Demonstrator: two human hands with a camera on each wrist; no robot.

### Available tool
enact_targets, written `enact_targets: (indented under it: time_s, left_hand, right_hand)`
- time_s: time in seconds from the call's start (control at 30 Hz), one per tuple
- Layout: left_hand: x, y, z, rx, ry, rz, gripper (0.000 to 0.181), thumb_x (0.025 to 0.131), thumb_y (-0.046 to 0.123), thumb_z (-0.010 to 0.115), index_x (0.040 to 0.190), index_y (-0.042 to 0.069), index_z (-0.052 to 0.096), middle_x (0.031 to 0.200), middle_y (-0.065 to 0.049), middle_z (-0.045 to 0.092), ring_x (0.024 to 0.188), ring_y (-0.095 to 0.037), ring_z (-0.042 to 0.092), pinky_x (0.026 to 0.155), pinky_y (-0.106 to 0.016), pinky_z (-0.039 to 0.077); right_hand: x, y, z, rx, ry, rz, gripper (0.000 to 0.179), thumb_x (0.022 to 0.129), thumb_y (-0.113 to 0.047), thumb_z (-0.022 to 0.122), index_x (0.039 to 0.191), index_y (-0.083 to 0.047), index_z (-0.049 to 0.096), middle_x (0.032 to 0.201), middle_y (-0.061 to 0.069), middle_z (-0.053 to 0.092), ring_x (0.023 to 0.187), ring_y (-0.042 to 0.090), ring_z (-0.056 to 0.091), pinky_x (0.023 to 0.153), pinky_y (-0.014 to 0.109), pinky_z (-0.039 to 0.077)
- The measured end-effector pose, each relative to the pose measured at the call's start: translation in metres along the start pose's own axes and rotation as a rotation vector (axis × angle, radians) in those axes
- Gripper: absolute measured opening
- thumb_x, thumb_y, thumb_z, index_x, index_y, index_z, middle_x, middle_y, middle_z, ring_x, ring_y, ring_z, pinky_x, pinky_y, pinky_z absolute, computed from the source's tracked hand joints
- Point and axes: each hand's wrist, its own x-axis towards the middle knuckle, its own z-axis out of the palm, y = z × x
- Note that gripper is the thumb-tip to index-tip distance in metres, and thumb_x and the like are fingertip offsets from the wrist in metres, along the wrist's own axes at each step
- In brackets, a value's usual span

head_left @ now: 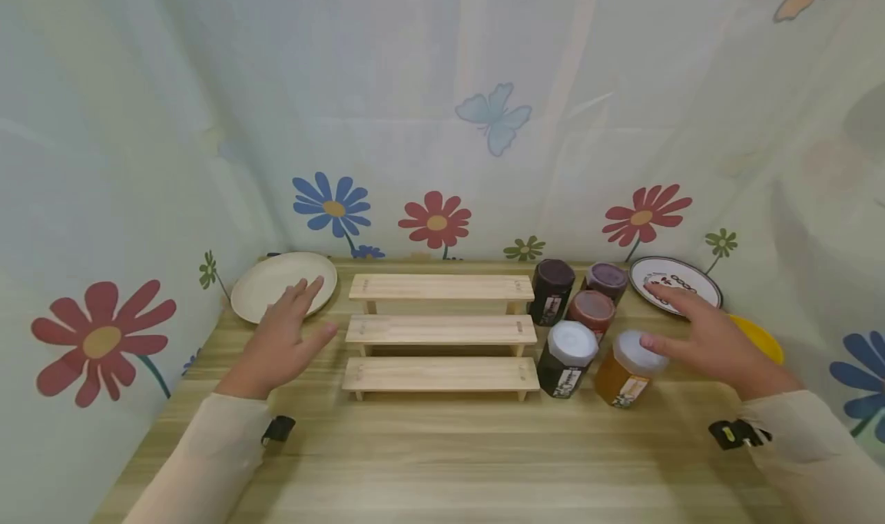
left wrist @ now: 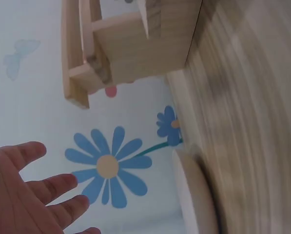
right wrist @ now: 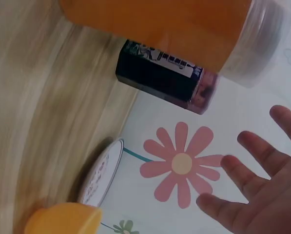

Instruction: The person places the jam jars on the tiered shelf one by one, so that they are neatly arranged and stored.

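Observation:
My left hand (head_left: pixel 280 343) is held over the table's left side with straight, spread fingers and nothing in it. In the head view it overlaps the near edge of a cream plate (head_left: pixel 252 290). Between the hands stands a three-step wooden rack (head_left: pixel 442 329). My right hand (head_left: pixel 719 343) is also spread and holds nothing. Its thumb overlaps the lid of the jar with orange contents (head_left: pixel 618 378). Beside that jar stand a white-lidded dark jar (head_left: pixel 570 359), a red-lidded jar (head_left: pixel 591 309), a purple-lidded jar (head_left: pixel 606 278) and a dark-lidded jar (head_left: pixel 552 290).
A dark-rimmed patterned plate (head_left: pixel 694 282) lies at the back right, with a yellow bowl (head_left: pixel 764 341) partly hidden behind my right hand. A flower-printed curtain (head_left: pixel 387 124) hangs around the back and sides of the wooden table (head_left: pixel 442 462).

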Motion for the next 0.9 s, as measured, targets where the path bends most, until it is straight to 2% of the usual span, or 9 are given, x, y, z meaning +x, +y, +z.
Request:
enact_targets:
  time_s: [0.2, 0.33, 0.53, 0.7, 0.73, 0.77, 0.8, 0.83, 0.9]
  left_hand:
    - [0.009, 0.002, 0.016, -0.143, 0.056, 0.035, 0.076, 0.109, 0.043, 0.055, 0.17, 0.015, 0.019, 0.173, -0.026, 0.013, 0.158, -0.05, 0.014, 0.119, -0.074, 0.019]
    - [0.015, 0.002, 0.024, -0.213, 0.098, 0.052, 0.072, 0.11, 0.04, 0.056, 0.169, 0.014, 0.026, 0.173, -0.024, 0.018, 0.158, -0.048, 0.018, 0.12, -0.072, 0.021]
    - [0.023, 0.003, 0.037, -0.342, 0.157, 0.041, 0.065, 0.111, 0.034, 0.055, 0.166, 0.009, 0.032, 0.171, -0.024, 0.024, 0.158, -0.046, 0.021, 0.122, -0.069, 0.02]
    - [0.032, 0.007, 0.047, -0.499, 0.141, 0.003, 0.059, 0.113, 0.028, 0.051, 0.165, 0.008, 0.033, 0.17, -0.022, 0.026, 0.157, -0.044, 0.023, 0.124, -0.065, 0.019]
    - [0.035, 0.007, 0.049, -0.525, 0.135, -0.012, 0.058, 0.113, 0.027, 0.05, 0.166, 0.008, 0.033, 0.171, -0.022, 0.026, 0.157, -0.044, 0.023, 0.125, -0.064, 0.019]
    - [0.038, 0.008, 0.051, -0.549, 0.13, -0.022, 0.058, 0.114, 0.027, 0.05, 0.166, 0.01, 0.033, 0.171, -0.022, 0.026, 0.157, -0.043, 0.024, 0.125, -0.064, 0.019]
    - [0.04, 0.009, 0.052, -0.564, 0.126, -0.035, 0.057, 0.114, 0.028, 0.049, 0.166, 0.01, 0.033, 0.171, -0.021, 0.025, 0.157, -0.043, 0.024, 0.125, -0.063, 0.02]
    - [0.042, 0.011, 0.054, -0.575, 0.125, -0.045, 0.057, 0.114, 0.028, 0.049, 0.166, 0.011, 0.033, 0.171, -0.021, 0.025, 0.158, -0.043, 0.024, 0.125, -0.063, 0.02]
    - [0.045, 0.012, 0.056, -0.591, 0.125, -0.064, 0.057, 0.114, 0.03, 0.048, 0.166, 0.013, 0.034, 0.172, -0.02, 0.025, 0.158, -0.042, 0.024, 0.125, -0.062, 0.021]
  right_hand:
    - [-0.007, -0.002, 0.009, 0.055, -0.032, 0.025, 0.09, 0.09, -0.039, 0.085, 0.163, -0.009, 0.041, 0.162, 0.03, 0.039, 0.143, 0.056, 0.036, 0.107, 0.078, 0.031]
    - [-0.011, -0.001, 0.014, 0.083, -0.055, 0.031, 0.088, 0.092, -0.038, 0.084, 0.163, -0.008, 0.041, 0.163, 0.029, 0.039, 0.142, 0.056, 0.038, 0.105, 0.079, 0.033]
    - [-0.016, 0.003, 0.022, 0.144, -0.065, 0.009, 0.085, 0.092, -0.031, 0.084, 0.162, -0.007, 0.041, 0.162, 0.027, 0.041, 0.141, 0.055, 0.04, 0.104, 0.079, 0.035]
    - [-0.02, 0.008, 0.027, 0.185, -0.066, -0.026, 0.082, 0.091, -0.024, 0.085, 0.159, -0.003, 0.044, 0.159, 0.026, 0.046, 0.139, 0.051, 0.044, 0.101, 0.08, 0.037]
    - [-0.021, 0.01, 0.028, 0.19, -0.06, -0.034, 0.081, 0.091, -0.023, 0.086, 0.158, -0.003, 0.045, 0.158, 0.026, 0.048, 0.139, 0.043, 0.047, 0.101, 0.08, 0.038]
    - [-0.022, 0.011, 0.029, 0.191, -0.058, -0.039, 0.08, 0.091, -0.022, 0.086, 0.157, -0.002, 0.046, 0.157, 0.026, 0.049, 0.138, 0.042, 0.048, 0.101, 0.08, 0.038]
    - [-0.023, 0.012, 0.031, 0.195, -0.053, -0.044, 0.079, 0.091, -0.021, 0.086, 0.157, -0.002, 0.047, 0.156, 0.025, 0.05, 0.138, 0.031, 0.05, 0.1, 0.079, 0.039]
    - [-0.024, 0.012, 0.032, 0.198, -0.048, -0.048, 0.078, 0.091, -0.021, 0.086, 0.156, -0.002, 0.047, 0.156, 0.025, 0.051, 0.136, 0.029, 0.051, 0.101, 0.078, 0.04]
    - [-0.025, 0.013, 0.034, 0.199, -0.045, -0.048, 0.077, 0.091, -0.022, 0.085, 0.156, -0.003, 0.048, 0.156, 0.024, 0.051, 0.133, 0.009, 0.05, 0.101, 0.076, 0.042]
